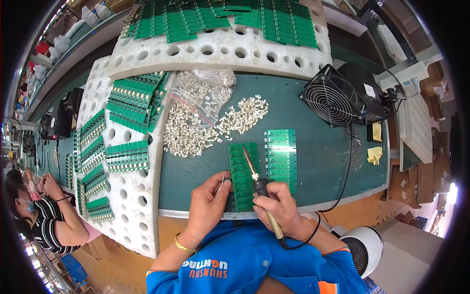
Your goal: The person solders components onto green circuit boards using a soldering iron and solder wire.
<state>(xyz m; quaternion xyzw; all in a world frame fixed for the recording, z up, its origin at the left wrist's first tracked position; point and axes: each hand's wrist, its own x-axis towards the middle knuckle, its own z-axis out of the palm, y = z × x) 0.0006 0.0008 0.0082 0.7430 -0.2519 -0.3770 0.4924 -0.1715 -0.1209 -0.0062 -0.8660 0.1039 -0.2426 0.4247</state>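
My right hand (280, 209) grips a soldering iron (260, 187) by its handle, and the metal tip lies over the upper part of a green circuit board panel (240, 181). At that panel's left edge, my left hand (208, 202) pinches a thin solder wire (223, 181) between thumb and fingers. A second green board panel (282, 157) lies flat just to the right, partly behind the iron and my right hand. Whether the tip touches the board cannot be made out.
Small white connectors (188, 134) are heaped beyond my left hand, beside a plastic bag (203, 93) of more. White foam sheets (125, 196) at left and back carry several green boards (127, 157). A black fan (330, 98) stands right; the iron's cord trails there. A co-worker (49, 210) sits left.
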